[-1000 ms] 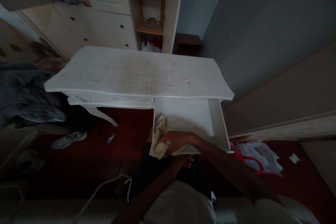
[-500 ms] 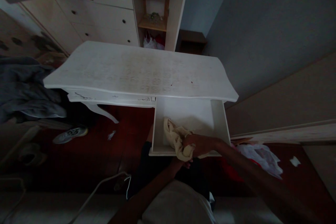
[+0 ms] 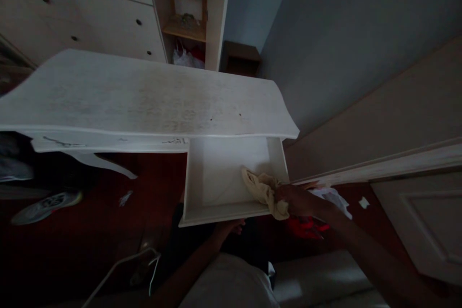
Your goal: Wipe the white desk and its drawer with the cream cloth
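My right hand point(image 3: 290, 198) is closed on a bunched beige cloth point(image 3: 265, 190). The cloth lies against the right front corner of a pulled-out white drawer point(image 3: 220, 192), and part of it hangs over the front edge. My left hand point(image 3: 231, 227) is low at the drawer's front, just under its edge. Its fingers are partly hidden and dark, so I cannot tell whether they grip the drawer. The drawer belongs to a white desk point(image 3: 108, 91) with brownish stains across its top and chipped paint along its front.
A white cabinet point(image 3: 97, 5) with an open door stands behind the desk. To the right is a grey wall point(image 3: 346, 48). On the dark red floor are a shoe point(image 3: 46, 208), plastic bags point(image 3: 334, 198) and a red item point(image 3: 306, 227). A pale cable point(image 3: 119, 263) runs at lower left.
My right hand has moved the cloth rightward along the drawer, from its front middle to its right front corner. My left hand stays under the drawer front. The view has turned right.
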The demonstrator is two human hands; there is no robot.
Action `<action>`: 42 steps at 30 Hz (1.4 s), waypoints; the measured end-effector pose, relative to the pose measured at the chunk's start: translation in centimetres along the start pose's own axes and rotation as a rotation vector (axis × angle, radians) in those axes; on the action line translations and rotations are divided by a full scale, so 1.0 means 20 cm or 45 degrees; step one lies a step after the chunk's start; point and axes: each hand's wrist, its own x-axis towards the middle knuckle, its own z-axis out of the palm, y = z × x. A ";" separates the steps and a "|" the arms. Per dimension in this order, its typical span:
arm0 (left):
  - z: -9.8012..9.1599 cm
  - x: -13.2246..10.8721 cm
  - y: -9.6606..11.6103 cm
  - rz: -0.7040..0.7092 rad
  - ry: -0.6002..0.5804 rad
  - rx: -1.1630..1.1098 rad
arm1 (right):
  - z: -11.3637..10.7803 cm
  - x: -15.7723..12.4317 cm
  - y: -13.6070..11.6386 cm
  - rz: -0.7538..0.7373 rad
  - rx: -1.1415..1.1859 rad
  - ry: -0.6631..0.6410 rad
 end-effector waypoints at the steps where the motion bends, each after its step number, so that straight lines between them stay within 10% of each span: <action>1: 0.00 0.00 0.00 0.001 0.001 -0.004 | -0.02 0.00 0.00 -0.061 -0.051 -0.038; 10: 0.00 -0.01 0.02 -0.018 -0.004 -0.050 | -0.16 0.13 0.01 -0.234 -0.604 0.175; 26: -0.06 0.05 -0.02 -0.100 -0.015 -0.147 | -0.26 0.65 -0.01 0.433 -0.783 0.640; 36: -0.06 0.02 0.01 -0.072 -0.022 -0.121 | 0.00 0.50 -0.06 0.289 -0.232 0.627; 42: -0.06 0.02 0.02 -0.062 -0.021 -0.080 | 0.13 0.20 -0.29 0.270 -0.296 0.818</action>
